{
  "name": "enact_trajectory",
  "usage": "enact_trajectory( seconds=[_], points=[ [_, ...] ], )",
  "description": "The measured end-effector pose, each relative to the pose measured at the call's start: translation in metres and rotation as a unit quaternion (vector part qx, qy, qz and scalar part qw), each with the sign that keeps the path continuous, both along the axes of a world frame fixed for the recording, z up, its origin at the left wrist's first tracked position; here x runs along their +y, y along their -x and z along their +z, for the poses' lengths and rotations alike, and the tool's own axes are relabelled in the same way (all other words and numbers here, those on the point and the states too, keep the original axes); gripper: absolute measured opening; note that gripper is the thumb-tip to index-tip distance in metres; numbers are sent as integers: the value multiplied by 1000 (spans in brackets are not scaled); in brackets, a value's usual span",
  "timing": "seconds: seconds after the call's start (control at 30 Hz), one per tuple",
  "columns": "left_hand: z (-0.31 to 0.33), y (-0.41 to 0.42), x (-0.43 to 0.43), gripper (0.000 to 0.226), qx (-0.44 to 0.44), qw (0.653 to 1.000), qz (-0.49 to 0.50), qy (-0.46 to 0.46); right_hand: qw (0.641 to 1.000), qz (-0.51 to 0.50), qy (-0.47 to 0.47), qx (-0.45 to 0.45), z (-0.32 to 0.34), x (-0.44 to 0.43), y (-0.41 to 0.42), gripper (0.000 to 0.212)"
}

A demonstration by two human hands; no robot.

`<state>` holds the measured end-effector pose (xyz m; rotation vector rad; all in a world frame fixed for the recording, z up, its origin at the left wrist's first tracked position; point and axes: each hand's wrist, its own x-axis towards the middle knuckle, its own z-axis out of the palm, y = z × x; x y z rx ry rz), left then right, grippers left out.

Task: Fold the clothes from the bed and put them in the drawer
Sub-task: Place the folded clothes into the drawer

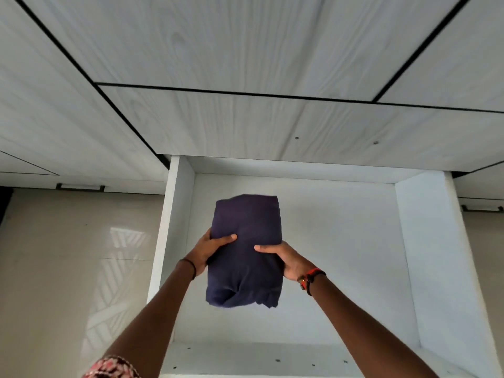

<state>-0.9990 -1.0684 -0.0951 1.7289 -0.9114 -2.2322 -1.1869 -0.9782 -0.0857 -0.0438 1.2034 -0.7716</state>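
A folded dark navy garment point(245, 233) hangs over the open white drawer point(425, 241), held between both hands. My left hand point(207, 252) grips its left side, thumb lying across the top. My right hand point(286, 259) grips its right side, thumb on top and fingers hidden underneath. The garment's near end droops below my hands. The drawer's white floor shows around the garment with nothing else lying in it.
White wood-grain cabinet fronts point(245, 50) with black gaps rise above the drawer. Neighbouring drawers with metal handles point(80, 186) sit to the left and right point(481, 207). Glossy beige floor tiles point(68, 268) lie to the left.
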Motion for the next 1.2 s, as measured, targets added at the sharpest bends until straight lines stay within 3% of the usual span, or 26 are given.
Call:
enact_trajectory(
  seconds=[0.3, 0.4, 0.6, 0.73, 0.87, 1.1, 1.2],
  points=[
    [-60, -2, -82, 55, -70, 986, 88, 122, 996, -15, 52, 70, -72, -97, -22, 55],
    [-72, -3, -91, 61, -142, 973, 83, 162, 991, -23, 46, 123, -88, -114, -26, 70],
    [-75, 7, -89, 81, -226, 944, -23, 239, 968, -5, 24, 251, -98, -125, -38, 61],
    [-77, 12, -77, 71, -303, 900, -162, 268, 948, 47, 4, 314, -100, -131, -45, 59],
    [-64, 4, -74, 70, -322, 884, -244, 236, 923, 107, -25, 370, -86, -131, -46, 65],
    [-8, 0, -23, 60, -311, 899, -126, 283, 891, 148, -43, 426, -38, -99, -54, 63],
    [11, -4, 19, 51, -288, 916, -65, 273, 889, 181, -45, 417, -12, -76, -59, 47]
  ],
)
